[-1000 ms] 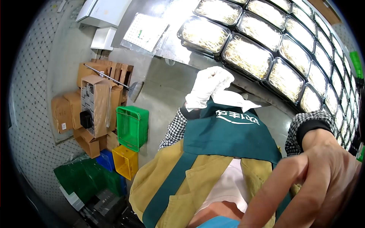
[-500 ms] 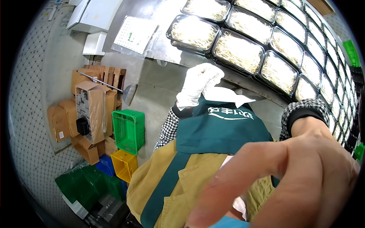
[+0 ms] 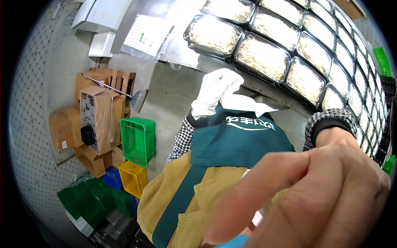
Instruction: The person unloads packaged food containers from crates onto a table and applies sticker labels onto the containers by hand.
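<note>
Beside a shiny table point(image 3: 178, 45), the gloved left hand point(image 3: 216, 93) holds a white cloth point(image 3: 245, 103) by the apron point(image 3: 244, 144), which seems to need a snug grip next, while the right hand's point(image 3: 326, 186) hold I can't tell

Two hands: one gloved left hand point(image 3: 217, 90) at one o'clock, one bare right hand point(image 3: 326, 186) at four. One limp white piece point(image 3: 247, 104), at two. One bench point(image 3: 178, 51) bears one sheet point(image 3: 148, 35), at eleven, and over a dozen trays point(image 3: 264, 56) from twelve to three (the far ones blur past counting). One green crate point(image 3: 151, 139) and one yellow crate point(image 3: 142, 179), around eight.
</note>
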The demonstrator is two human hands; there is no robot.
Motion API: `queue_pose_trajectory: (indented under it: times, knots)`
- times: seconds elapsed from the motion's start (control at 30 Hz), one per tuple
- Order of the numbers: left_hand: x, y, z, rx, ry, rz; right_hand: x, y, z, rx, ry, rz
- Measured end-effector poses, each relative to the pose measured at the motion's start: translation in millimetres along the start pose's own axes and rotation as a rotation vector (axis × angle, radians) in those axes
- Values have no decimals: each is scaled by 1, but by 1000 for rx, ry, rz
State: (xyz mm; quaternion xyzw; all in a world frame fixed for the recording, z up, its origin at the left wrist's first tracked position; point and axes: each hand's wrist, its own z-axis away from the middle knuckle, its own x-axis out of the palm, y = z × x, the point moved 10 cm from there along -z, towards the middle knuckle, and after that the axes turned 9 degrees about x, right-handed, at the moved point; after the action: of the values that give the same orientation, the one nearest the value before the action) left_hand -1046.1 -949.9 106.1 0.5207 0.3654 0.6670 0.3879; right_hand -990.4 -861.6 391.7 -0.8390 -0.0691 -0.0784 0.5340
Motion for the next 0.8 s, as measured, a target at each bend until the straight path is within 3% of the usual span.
queue_pose_trajectory:
  times: [0.8]
  knots:
    - [-6, 5, 4, 1, -26, -4, 8, -13, -5, -35, -37, -10]
